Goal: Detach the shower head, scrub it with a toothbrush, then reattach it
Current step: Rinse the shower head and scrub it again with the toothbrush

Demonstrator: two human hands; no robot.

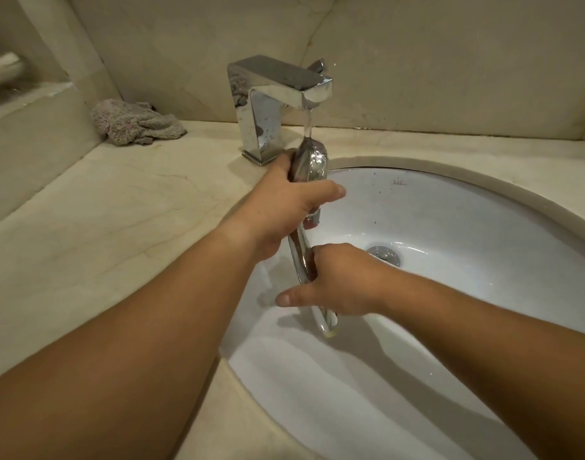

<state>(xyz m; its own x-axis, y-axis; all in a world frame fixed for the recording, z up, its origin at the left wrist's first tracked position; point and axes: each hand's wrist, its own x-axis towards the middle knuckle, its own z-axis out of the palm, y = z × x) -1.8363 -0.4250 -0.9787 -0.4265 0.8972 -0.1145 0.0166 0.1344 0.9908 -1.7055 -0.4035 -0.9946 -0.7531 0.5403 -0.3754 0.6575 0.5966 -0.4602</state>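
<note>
Shower head (pixel 312 161): chrome, detached, held over the basin with its round end up under the tap's stream.
Left hand (pixel 284 207): grip closed around the shower head just below the round end.
Right hand (pixel 337 280): grip closed on the lower handle, thumb stretched out left.
Tap (pixel 274 104): square chrome, water running.
Basin (pixel 450 210): white, sunk into the bench (pixel 118 200).
Cloth (pixel 135 122): grey, crumpled, left of the tap.

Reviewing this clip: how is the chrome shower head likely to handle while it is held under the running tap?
The shower head looks rigid, keeping its line between the left hand and right hand. Its wet, glossy chrome under the faucet stream is probably slippery. The two-handed grip over the sink suggests some weight, though that is uncertain.
</note>
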